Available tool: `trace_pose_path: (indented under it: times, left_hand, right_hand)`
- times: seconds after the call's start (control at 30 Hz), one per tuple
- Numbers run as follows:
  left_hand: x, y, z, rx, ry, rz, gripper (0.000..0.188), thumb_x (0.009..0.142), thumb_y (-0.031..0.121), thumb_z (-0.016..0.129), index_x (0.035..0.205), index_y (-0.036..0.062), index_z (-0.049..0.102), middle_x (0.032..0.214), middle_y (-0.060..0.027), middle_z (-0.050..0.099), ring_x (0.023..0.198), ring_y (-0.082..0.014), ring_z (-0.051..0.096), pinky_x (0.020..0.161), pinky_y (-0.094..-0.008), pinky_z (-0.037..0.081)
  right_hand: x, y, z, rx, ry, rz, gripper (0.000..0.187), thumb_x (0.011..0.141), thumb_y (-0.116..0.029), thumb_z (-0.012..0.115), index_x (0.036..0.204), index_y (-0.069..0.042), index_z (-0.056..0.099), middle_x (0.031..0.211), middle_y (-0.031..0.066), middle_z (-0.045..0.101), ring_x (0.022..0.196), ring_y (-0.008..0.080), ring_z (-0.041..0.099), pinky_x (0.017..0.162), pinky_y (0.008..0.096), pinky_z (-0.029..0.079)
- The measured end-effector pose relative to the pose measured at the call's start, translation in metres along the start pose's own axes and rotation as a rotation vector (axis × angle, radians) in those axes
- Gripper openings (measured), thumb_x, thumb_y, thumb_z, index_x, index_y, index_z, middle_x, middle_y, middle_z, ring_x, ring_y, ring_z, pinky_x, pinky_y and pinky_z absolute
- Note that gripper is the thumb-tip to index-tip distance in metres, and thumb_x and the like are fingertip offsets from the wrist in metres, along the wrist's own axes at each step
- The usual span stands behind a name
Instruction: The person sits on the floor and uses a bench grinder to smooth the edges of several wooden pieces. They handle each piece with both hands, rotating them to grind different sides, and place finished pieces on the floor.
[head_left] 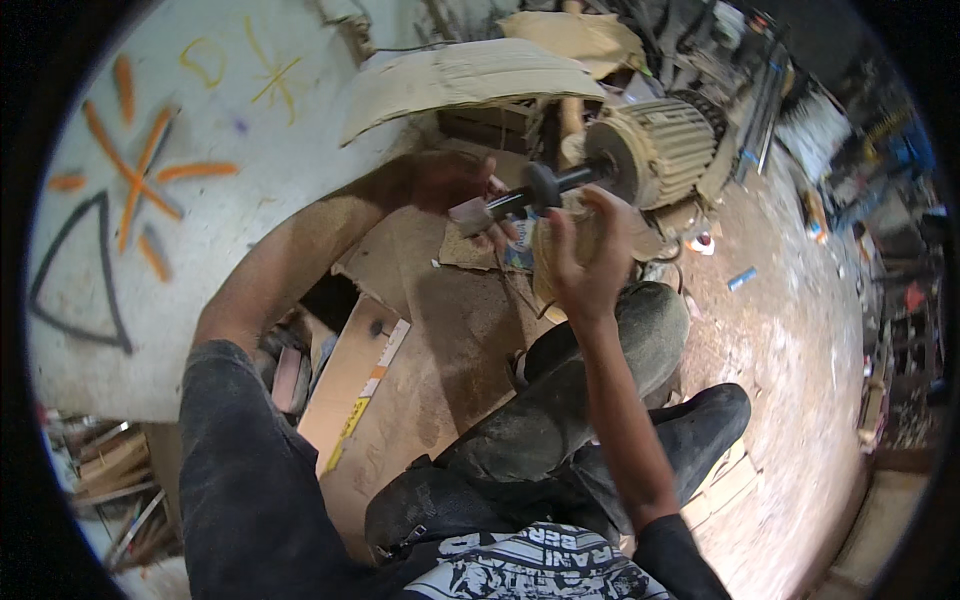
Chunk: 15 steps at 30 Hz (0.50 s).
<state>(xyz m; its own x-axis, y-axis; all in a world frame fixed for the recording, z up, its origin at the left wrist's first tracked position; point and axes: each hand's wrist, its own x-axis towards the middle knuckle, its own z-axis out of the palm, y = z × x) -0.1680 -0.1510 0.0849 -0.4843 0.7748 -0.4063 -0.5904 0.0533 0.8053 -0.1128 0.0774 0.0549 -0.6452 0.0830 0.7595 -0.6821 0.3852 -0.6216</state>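
Note:
A ribbed electric motor [675, 150] lies with its dark shaft [575, 178] pointing left. Around the shaft sits a black round piece [541, 187], like a small wheel. At the free end of the shaft, my left hand [455, 185] curls its fingers about a small grey-brown piece [470, 214]; what that piece is I cannot make out. Just below the black wheel is my right hand [597, 255], its thumb and fingers raised and apart. Nothing is plainly gripped in it, and a tan surface shows behind the fingers.
A curved cardboard sheet [470, 80] stands beyond my hands. To the left is a pale painted panel [200, 250]. Below lies flat cardboard [430, 330] beside a yellow-and-white strip [365, 400]. A blue tube-like piece [742, 278] is on the floor at right, with scrap piled farther off.

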Motion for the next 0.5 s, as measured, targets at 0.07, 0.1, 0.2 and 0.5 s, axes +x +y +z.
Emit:
trace_pose_path:
  times: [0.07, 0.1, 0.2, 0.5]
  left_hand:
    - [0.012, 0.002, 0.004, -0.028, -0.083, -0.097, 0.049, 0.089, 0.039, 0.053, 0.118, -0.0012, 0.050, 0.066, -0.0063, 0.054, 0.059, -0.0123, 0.054, 0.053, -0.0241, 0.048]
    - [0.017, 0.001, 0.005, -0.120, -0.163, -0.194, 0.046, 0.089, 0.035, 0.054, 0.116, -0.0026, 0.051, 0.060, -0.0040, 0.051, 0.052, -0.0098, 0.049, 0.048, -0.0227, 0.044]
    - [0.021, 0.000, 0.006, -0.347, -0.142, -0.346, 0.030, 0.087, 0.020, 0.056, 0.105, -0.0046, 0.055, 0.050, 0.0016, 0.046, 0.042, -0.0043, 0.039, 0.038, -0.0229, 0.033]
    - [0.015, -0.009, 0.078, 1.379, 0.791, -0.188, 0.023, 0.076, 0.011, 0.058, 0.092, -0.0053, 0.057, 0.068, -0.0157, 0.061, 0.061, -0.0288, 0.061, 0.056, -0.0370, 0.049]
  right_hand:
    - [0.019, 0.014, 0.010, -0.027, -0.215, -0.234, 0.033, 0.077, -0.018, 0.067, 0.102, -0.001, 0.055, 0.093, 0.0134, 0.056, 0.088, 0.0337, 0.053, 0.084, 0.0393, 0.042]
    - [0.029, 0.022, 0.014, -0.071, -0.223, -0.325, 0.032, 0.077, -0.019, 0.066, 0.102, -0.001, 0.055, 0.091, 0.0132, 0.057, 0.088, 0.0324, 0.054, 0.084, 0.0388, 0.042]
    - [0.048, 0.037, 0.025, -0.187, -0.371, -0.473, 0.029, 0.079, -0.020, 0.063, 0.101, -0.002, 0.056, 0.085, 0.0126, 0.059, 0.084, 0.0291, 0.057, 0.082, 0.0376, 0.044]
    - [0.137, 0.010, 0.066, -0.433, -1.593, 0.613, 0.036, 0.085, -0.030, 0.039, 0.079, -0.003, 0.062, 0.071, 0.0113, 0.064, 0.055, 0.0187, 0.061, 0.052, 0.0338, 0.048]
